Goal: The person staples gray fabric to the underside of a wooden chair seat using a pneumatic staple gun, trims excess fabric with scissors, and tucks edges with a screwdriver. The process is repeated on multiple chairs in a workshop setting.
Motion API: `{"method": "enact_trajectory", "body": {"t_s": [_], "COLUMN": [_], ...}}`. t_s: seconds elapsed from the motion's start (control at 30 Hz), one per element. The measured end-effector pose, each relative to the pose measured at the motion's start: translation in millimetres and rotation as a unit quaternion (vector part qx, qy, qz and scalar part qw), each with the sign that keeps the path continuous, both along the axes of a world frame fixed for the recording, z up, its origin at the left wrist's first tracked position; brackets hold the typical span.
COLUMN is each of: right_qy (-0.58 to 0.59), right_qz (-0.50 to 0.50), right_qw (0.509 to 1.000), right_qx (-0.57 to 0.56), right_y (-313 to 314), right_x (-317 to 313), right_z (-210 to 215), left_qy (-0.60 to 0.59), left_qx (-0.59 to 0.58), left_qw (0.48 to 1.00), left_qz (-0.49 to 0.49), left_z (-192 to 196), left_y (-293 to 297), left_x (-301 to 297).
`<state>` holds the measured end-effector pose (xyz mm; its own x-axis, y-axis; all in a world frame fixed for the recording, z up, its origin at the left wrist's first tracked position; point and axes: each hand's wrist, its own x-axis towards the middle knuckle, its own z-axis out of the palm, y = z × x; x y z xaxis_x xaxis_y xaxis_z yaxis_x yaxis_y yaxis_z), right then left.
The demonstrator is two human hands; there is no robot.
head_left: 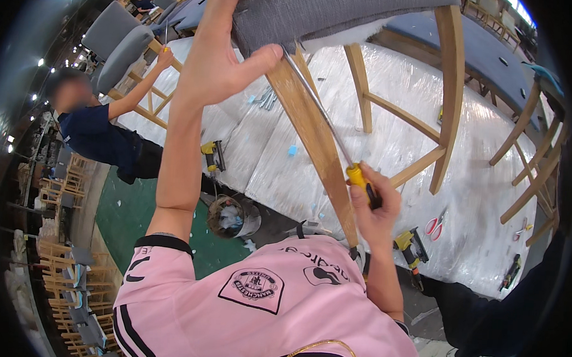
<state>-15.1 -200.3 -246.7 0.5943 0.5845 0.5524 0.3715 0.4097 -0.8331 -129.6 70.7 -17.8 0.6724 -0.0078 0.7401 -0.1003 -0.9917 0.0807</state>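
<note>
My right hand [376, 204] is closed around the yellow and black handle of a screwdriver [326, 120]. Its long metal shaft runs up beside a wooden leg, and the tip meets the lower edge of the grey upholstery near my left thumb. The wooden chair [312, 141] stands tilted on the wrapped tabletop, its grey fabric part [342, 17] at the top of the view. My left hand [233, 73] grips the chair at the corner where fabric and leg meet; its thumb presses by the leg top, and its other fingers are partly hidden.
On the plastic-wrapped table [268, 159] lie a nail gun [212, 156], another nail gun [411, 249], red-handled scissors [434, 226] and metal pieces [267, 99]. A bucket [234, 217] stands below the edge. At left a co-worker [105, 131] handles a grey chair [120, 47]; more chairs stand right.
</note>
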Motion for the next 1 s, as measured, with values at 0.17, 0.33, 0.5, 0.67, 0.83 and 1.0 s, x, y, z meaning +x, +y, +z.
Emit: {"method": "enact_trajectory", "body": {"t_s": [0.17,0.33,0.5,0.67,0.83,1.0], "right_qy": [-0.030,-0.028,-0.017,0.053,-0.026,-0.058], "right_qz": [-0.019,-0.032,-0.016,-0.003,-0.022,-0.025], "right_qw": [0.996,0.994,0.989,0.992,0.999,0.997], "right_qx": [-0.084,-0.105,-0.143,-0.117,0.009,0.045], "right_y": [-53,-58,-61,-49,7,32], "right_x": [16,11,10,7,13,19], "right_z": [48,69,76,65,11,0], "left_qy": [0.010,-0.004,-0.006,-0.015,-0.014,-0.012], "left_qx": [0.006,-0.005,-0.023,-0.028,-0.028,-0.043], "left_qw": [1.000,0.999,1.000,0.999,0.999,0.999], "left_qz": [0.023,0.032,0.020,0.014,-0.016,-0.011], "left_z": [3,3,4,-1,0,-1], "left_y": [-6,-11,-13,-14,-15,-18], "left_x": [-2,1,1,4,3,1]}}
